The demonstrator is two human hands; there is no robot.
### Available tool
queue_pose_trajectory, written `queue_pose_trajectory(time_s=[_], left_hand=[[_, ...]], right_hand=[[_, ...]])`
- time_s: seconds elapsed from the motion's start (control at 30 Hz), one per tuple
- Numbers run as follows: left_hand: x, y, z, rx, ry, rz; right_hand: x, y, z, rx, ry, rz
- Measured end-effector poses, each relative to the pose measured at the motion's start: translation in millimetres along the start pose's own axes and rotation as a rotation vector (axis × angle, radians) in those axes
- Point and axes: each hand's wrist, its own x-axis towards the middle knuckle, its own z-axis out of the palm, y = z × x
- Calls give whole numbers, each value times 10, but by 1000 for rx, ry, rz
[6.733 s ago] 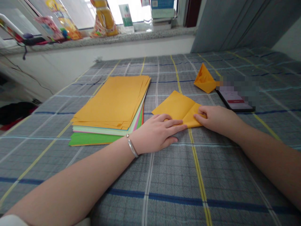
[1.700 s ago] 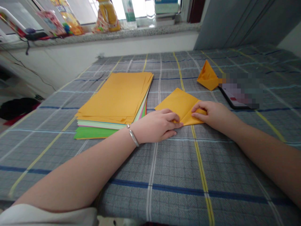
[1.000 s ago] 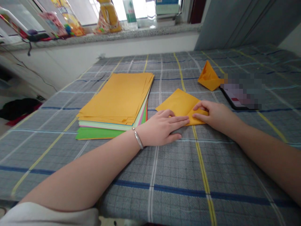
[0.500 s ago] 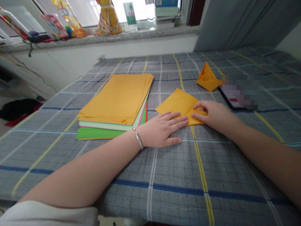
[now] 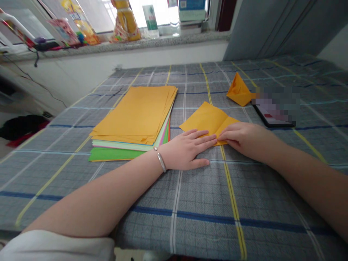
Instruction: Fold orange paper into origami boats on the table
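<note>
A folded sheet of orange paper (image 5: pixel 206 116) lies on the checked cloth, with a crease running down toward its near edge. My left hand (image 5: pixel 187 149) rests flat across the paper's near left part, fingers stretched out and holding nothing. At the near right part, my right hand (image 5: pixel 239 136) has its thumb and fingers pinched together on the paper, close to the left fingertips. The hands cover much of the near edge. Beyond the right hand stands a folded orange paper shape (image 5: pixel 239 91) with a pointed top.
Left of the folded sheet sits a stack of coloured paper (image 5: pixel 136 112), orange on top. A phone (image 5: pixel 269 112), partly blurred out, lies at the right. Bottles and packets line the windowsill (image 5: pixel 163 40) behind the checked cloth (image 5: pixel 152 232).
My right hand has moved slightly left and nearer to me, its fingers closing together by the crease. The paper's right corner now lies uncovered. My left hand has stayed in place.
</note>
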Motion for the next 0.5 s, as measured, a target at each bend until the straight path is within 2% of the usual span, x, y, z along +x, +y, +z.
queue_pose_trajectory(time_s=[0.13, 0.5], left_hand=[[-4, -25, 2, -18, 6, 9], [-11, -74, -26, -29, 39, 56]], right_hand=[[-47, -71, -89, 20, -73, -59], [-67, -259, -261, -2, -160, -52]])
